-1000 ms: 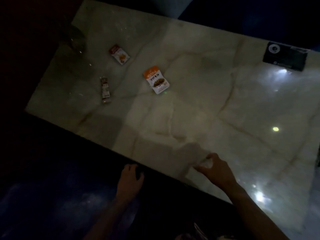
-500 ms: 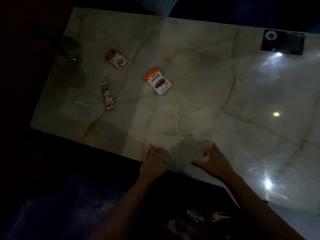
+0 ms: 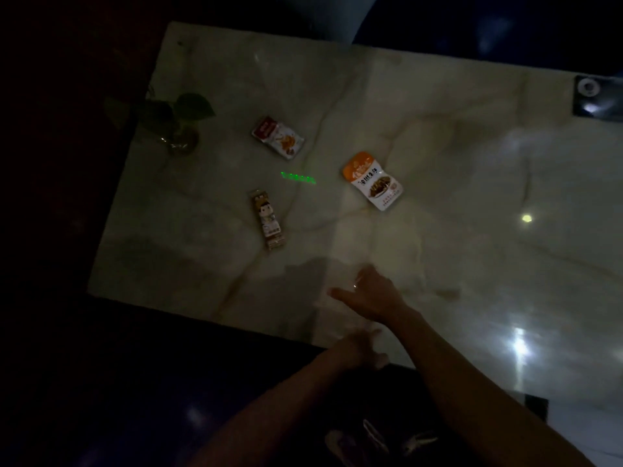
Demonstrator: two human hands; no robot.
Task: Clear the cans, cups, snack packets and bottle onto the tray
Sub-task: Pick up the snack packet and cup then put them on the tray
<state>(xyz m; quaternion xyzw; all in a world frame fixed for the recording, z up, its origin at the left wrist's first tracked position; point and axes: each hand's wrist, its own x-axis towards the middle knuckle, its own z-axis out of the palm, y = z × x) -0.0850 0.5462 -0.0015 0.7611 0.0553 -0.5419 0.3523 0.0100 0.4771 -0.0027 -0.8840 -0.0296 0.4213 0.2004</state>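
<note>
Three snack packets lie on the pale marble table point(image 3: 455, 170). A red-and-white packet point(image 3: 278, 137) lies at the far left, an orange-and-white packet point(image 3: 373, 180) in the middle, and a narrow brown stick packet point(image 3: 268, 219) nearer the front. My right hand point(image 3: 369, 293) hovers over the front of the table, thumb stretched left and fingers loosely extended, with nothing seen in it. My left hand point(image 3: 354, 348) is blurred at the table's front edge, just below my right wrist; its grip is unclear. No tray, can, cup or bottle is in view.
A leafy plant in a glass vase point(image 3: 178, 129) stands at the table's left edge. A black device point(image 3: 598, 99) sits at the far right corner. Ceiling lights reflect on the right of the tabletop. The room is dark around the table.
My left hand came up from below the table edge and has slid right, under my right wrist. My right hand has opened out from its curled pose. The view has shifted left.
</note>
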